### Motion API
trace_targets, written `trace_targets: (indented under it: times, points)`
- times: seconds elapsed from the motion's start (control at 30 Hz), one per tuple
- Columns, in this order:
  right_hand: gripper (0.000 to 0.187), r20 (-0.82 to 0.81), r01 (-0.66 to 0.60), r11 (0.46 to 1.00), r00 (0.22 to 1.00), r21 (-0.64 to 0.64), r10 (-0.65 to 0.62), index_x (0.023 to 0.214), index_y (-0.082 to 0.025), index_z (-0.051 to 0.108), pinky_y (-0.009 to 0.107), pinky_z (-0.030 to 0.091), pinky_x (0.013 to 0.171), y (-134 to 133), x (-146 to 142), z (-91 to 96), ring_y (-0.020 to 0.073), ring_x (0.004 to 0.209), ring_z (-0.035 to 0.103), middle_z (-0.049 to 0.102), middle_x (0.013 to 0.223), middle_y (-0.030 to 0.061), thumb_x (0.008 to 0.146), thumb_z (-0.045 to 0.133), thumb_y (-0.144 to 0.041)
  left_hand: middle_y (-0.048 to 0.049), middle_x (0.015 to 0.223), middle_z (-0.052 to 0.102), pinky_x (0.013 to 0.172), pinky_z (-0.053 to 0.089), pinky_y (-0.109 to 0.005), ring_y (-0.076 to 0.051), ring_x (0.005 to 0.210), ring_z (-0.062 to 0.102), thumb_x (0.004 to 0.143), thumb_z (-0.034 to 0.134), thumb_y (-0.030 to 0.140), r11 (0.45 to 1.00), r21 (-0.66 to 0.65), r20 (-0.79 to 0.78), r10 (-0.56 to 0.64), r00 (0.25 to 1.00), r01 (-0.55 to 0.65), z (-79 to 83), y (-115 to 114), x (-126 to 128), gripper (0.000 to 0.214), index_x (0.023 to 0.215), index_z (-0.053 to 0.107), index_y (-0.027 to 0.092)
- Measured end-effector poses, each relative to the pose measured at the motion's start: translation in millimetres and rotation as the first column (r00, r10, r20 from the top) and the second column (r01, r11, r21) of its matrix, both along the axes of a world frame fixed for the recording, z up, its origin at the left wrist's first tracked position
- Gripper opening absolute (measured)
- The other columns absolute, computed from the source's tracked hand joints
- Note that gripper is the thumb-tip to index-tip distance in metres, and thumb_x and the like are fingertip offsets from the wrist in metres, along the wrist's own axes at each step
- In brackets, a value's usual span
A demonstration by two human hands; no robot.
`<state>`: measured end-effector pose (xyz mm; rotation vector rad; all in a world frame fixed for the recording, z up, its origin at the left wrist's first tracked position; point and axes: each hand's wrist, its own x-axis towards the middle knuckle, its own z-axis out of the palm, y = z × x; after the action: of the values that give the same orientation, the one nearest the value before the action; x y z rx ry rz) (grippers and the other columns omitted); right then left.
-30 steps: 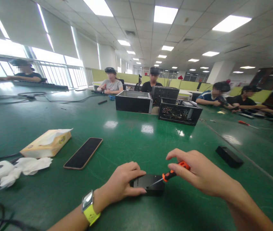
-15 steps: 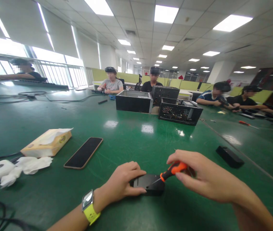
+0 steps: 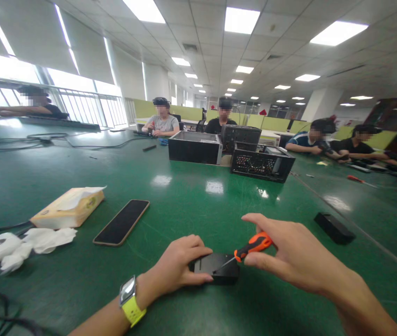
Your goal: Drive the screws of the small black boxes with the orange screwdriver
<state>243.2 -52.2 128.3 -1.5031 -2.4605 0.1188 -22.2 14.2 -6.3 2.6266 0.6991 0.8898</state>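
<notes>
On the near middle of the green surface [image 3: 184,205], a small black box [image 3: 224,275] lay with its long axis running roughly left to right. The left hand [image 3: 180,261] was the nearer one: its grip spanned the left end, thumb on the near side and fingers on the far, closed against the box so that the right end stuck out past it. From the right hand [image 3: 292,256], the box lay lower, to the left and slightly nearer. That grip held an orange-and-black screwdriver [image 3: 252,246] loosely, index finger and thumb spread apart around the handle, whose rear end I couldn't see. The shaft slanted down leftward, its tip at the box's top, just beside the left thumb.
</notes>
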Motion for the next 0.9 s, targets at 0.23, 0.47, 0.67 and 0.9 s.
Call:
trace_targets:
  times: [0.23, 0.47, 0.67, 0.9]
  points:
    - [0.043, -0.087, -0.121, 0.989, 0.990, -0.080, 0.114, 0.124, -0.023, 0.053, 0.033, 0.048, 0.082, -4, -1, 3.6, 0.0221, 0.099, 0.065, 0.066, 0.117, 0.0058, 0.083, 0.063, -0.031, -0.0092, 0.091, 0.064, 0.066, 0.045, -0.028, -0.021, 0.079, 0.059, 0.085, 0.063, 0.061, 1.000, -0.001, 0.002, -0.001, 1.000, 0.001, -0.9, 0, 0, 0.053, 0.113, 0.069, 0.017]
    - [0.036, 0.004, 0.026, 0.995, 1.000, -0.093, -0.026, 0.123, -0.024, 0.055, 0.036, 0.045, 0.068, 0, -1, 0.7, 0.0236, 0.075, 0.064, 0.068, 0.078, 0.0022, 0.098, 0.040, -0.045, -0.0092, 0.092, 0.064, 0.067, 0.045, -0.028, -0.021, 0.080, 0.059, 0.088, 0.058, 0.062, 1.000, 0.013, 0.013, -0.007, 1.000, 0.007, 0.3, -1, 0, 0.053, 0.113, 0.069, 0.017]
    - [0.055, -0.079, -0.062, 0.996, 0.995, -0.069, 0.056, 0.132, -0.022, 0.046, 0.038, 0.048, 0.086, -3, 3, 0.8, 0.0249, 0.105, 0.063, 0.064, 0.123, 0.0093, 0.084, 0.065, -0.041, -0.0095, 0.091, 0.064, 0.066, 0.045, -0.029, -0.021, 0.079, 0.059, 0.087, 0.056, 0.065, 1.000, 0.015, 0.009, -0.007, 1.000, 0.007, -0.5, 0, 0, 0.056, 0.111, 0.069, 0.016]
    - [0.037, 0.034, 0.060, 0.997, 0.998, -0.050, -0.059, 0.119, -0.022, 0.055, 0.045, 0.050, 0.076, 5, -3, -3.3, 0.0287, 0.089, 0.069, 0.073, 0.096, 0.0075, 0.101, 0.032, -0.043, -0.0097, 0.090, 0.064, 0.067, 0.046, -0.029, -0.021, 0.079, 0.059, 0.088, 0.056, 0.065, 1.000, 0.014, 0.004, -0.006, 1.000, 0.006, 0.3, 0, 0, 0.057, 0.112, 0.069, 0.016]
